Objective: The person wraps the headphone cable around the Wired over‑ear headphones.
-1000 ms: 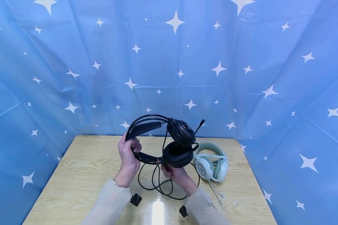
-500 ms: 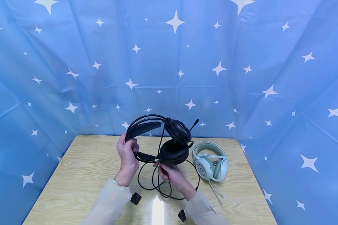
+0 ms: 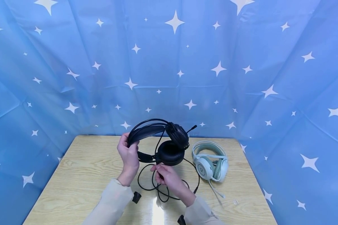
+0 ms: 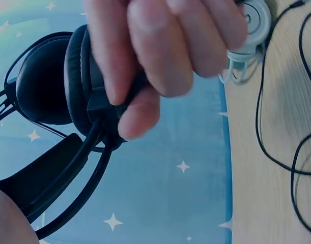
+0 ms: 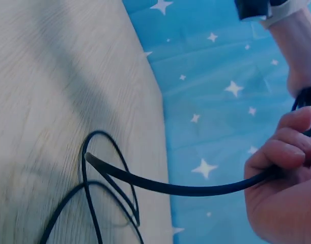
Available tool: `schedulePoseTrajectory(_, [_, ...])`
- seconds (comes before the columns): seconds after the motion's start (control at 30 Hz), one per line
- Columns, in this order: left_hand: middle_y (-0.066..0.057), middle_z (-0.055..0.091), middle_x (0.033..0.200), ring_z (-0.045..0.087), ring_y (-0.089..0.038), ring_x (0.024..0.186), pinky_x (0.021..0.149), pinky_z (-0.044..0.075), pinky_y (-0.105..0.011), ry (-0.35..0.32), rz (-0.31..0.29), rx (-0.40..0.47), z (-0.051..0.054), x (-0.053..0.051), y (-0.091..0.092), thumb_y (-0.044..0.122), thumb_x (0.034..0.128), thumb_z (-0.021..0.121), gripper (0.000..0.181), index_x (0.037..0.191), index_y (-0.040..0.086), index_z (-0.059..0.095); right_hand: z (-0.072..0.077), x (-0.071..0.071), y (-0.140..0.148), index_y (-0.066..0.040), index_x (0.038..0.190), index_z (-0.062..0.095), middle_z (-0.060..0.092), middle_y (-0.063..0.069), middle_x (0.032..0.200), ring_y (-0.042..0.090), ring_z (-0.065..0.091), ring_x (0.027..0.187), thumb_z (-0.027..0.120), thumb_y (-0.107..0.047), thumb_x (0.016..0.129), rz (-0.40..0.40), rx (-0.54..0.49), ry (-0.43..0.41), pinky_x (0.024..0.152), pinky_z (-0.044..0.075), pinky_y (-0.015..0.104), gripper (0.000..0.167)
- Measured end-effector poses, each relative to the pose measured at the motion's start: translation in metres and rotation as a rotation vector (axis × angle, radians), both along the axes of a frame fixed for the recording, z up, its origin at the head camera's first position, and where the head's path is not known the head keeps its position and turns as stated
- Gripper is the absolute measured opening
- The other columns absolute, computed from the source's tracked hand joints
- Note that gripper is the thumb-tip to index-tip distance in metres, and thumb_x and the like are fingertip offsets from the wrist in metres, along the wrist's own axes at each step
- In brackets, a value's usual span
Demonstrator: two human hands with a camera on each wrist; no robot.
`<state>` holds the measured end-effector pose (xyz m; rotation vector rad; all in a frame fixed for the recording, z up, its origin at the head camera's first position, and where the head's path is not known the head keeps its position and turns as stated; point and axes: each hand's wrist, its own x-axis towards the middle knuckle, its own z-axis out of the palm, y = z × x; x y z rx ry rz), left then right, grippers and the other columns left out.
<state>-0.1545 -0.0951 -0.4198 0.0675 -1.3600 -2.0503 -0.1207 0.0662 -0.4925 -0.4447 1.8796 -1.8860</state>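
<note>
A black headset (image 3: 170, 153) with a short microphone arm is held above the table on its side, ear cups to the right. My left hand (image 3: 128, 156) grips its headband at the left end. Just under the lower ear cup is my right hand (image 3: 167, 178), its fingers curled round the black cable (image 5: 196, 190), as the right wrist view shows. In the left wrist view the right hand's fingers (image 4: 165, 46) lie close against the ear cup (image 4: 76, 81). The cable's loops rest on the table.
A white and mint-green headset (image 3: 204, 167) lies on the wooden table (image 3: 81, 175) at the right, and a small clear piece (image 3: 235, 202) is near it. A blue curtain (image 3: 157, 62) with white stars surrounds the table's back and sides.
The black headset's ear cups have shifted left and its upper part has tilted lower. My right hand has moved left and slightly down. The cable loops have shifted a little; the left hand stays nearly in place.
</note>
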Motion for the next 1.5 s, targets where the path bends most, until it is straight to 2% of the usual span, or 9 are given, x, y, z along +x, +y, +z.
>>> schedulePoseTrajectory(0.17, [0.004, 0.063, 0.079, 0.058, -0.007, 0.074, 0.069, 0.049, -0.019, 0.066, 0.048, -0.138, -0.004, -0.001, 0.000, -0.014, 0.0750, 0.055, 0.018, 0.088, -0.003, 0.060, 0.006, 0.005, -0.003, 0.013, 0.113, 0.059, 0.052, 0.000, 0.066, 0.008, 0.040, 0.054, 0.036, -0.016, 0.110, -0.009, 0.015, 0.000, 0.050, 0.034, 0.020, 0.038])
schedulePoseTrajectory(0.33, [0.005, 0.062, 0.082, 0.058, -0.009, 0.075, 0.071, 0.049, -0.018, 0.095, 0.098, -0.248, -0.008, -0.001, -0.001, -0.012, 0.0739, 0.054, 0.018, 0.091, -0.015, 0.057, 0.011, 0.008, -0.002, 0.012, 0.113, 0.060, 0.052, -0.001, 0.064, 0.007, 0.040, 0.053, 0.039, -0.019, 0.109, 0.003, -0.007, -0.047, 0.050, 0.034, 0.020, 0.037])
schedulePoseTrajectory(0.6, [0.003, 0.061, 0.082, 0.056, -0.004, 0.073, 0.069, 0.047, -0.015, 0.162, 0.172, -0.403, -0.011, -0.001, -0.002, -0.017, 0.0712, 0.057, 0.019, 0.089, -0.011, 0.060, 0.025, 0.011, 0.010, 0.008, 0.112, 0.059, 0.045, -0.003, 0.061, 0.007, 0.034, 0.048, 0.043, -0.025, 0.109, 0.026, -0.017, -0.087, 0.044, 0.028, 0.020, 0.037])
schedulePoseTrajectory(0.83, [-0.010, 0.062, 0.076, 0.054, -0.003, 0.070, 0.066, 0.044, -0.014, 0.195, 0.222, -0.501, -0.015, -0.003, -0.006, -0.015, 0.0675, 0.058, 0.021, 0.087, -0.008, 0.061, 0.043, 0.006, 0.024, 0.009, 0.112, 0.058, 0.041, -0.004, 0.061, 0.006, 0.030, 0.046, 0.041, -0.028, 0.111, 0.041, -0.038, -0.075, 0.041, 0.023, 0.019, 0.041])
schedulePoseTrajectory(1.03, [-0.014, 0.063, 0.073, 0.052, -0.006, 0.065, 0.063, 0.042, -0.014, 0.202, 0.249, -0.572, -0.021, -0.004, -0.012, -0.012, 0.0624, 0.055, 0.026, 0.087, -0.006, 0.061, 0.053, 0.001, 0.038, 0.003, 0.111, 0.061, 0.040, -0.005, 0.063, 0.005, 0.029, 0.047, 0.042, -0.029, 0.111, 0.052, -0.113, -0.019, 0.041, 0.021, 0.020, 0.038])
schedulePoseTrajectory(1.2, [-0.014, 0.066, 0.075, 0.055, -0.011, 0.066, 0.064, 0.044, -0.015, 0.232, 0.261, -0.622, -0.024, -0.004, -0.015, -0.011, 0.0581, 0.054, 0.032, 0.088, -0.004, 0.064, 0.056, -0.001, 0.046, 0.011, 0.117, 0.058, 0.043, -0.006, 0.065, 0.005, 0.032, 0.050, 0.043, -0.031, 0.111, 0.080, -0.129, 0.018, 0.044, 0.022, 0.021, 0.045])
schedulePoseTrajectory(1.33, [-0.014, 0.067, 0.075, 0.058, -0.018, 0.064, 0.063, 0.047, -0.022, 0.282, 0.278, -0.687, -0.025, -0.005, -0.016, -0.008, 0.0558, 0.053, 0.035, 0.089, -0.004, 0.065, 0.056, -0.001, 0.051, 0.018, 0.117, 0.055, 0.048, -0.006, 0.065, 0.004, 0.036, 0.049, 0.044, -0.024, 0.111, 0.119, -0.181, 0.081, 0.042, 0.019, 0.033, 0.044])
schedulePoseTrajectory(1.4, [-0.014, 0.067, 0.075, 0.059, -0.022, 0.063, 0.062, 0.048, -0.026, 0.302, 0.286, -0.712, -0.026, -0.005, -0.016, -0.006, 0.0550, 0.053, 0.036, 0.088, -0.004, 0.065, 0.056, -0.001, 0.054, 0.017, 0.113, 0.056, 0.050, -0.005, 0.064, 0.004, 0.038, 0.049, 0.044, -0.021, 0.110, 0.119, -0.215, 0.129, 0.043, 0.022, 0.035, 0.040])
schedulePoseTrajectory(1.5, [-0.013, 0.067, 0.074, 0.059, -0.023, 0.062, 0.060, 0.047, -0.030, 0.298, 0.305, -0.728, -0.027, -0.004, -0.017, -0.004, 0.0555, 0.053, 0.034, 0.088, -0.003, 0.065, 0.057, -0.002, 0.058, 0.006, 0.106, 0.063, 0.052, -0.006, 0.064, 0.005, 0.041, 0.050, 0.043, -0.016, 0.110, 0.098, -0.277, 0.184, 0.044, 0.027, 0.035, 0.030])
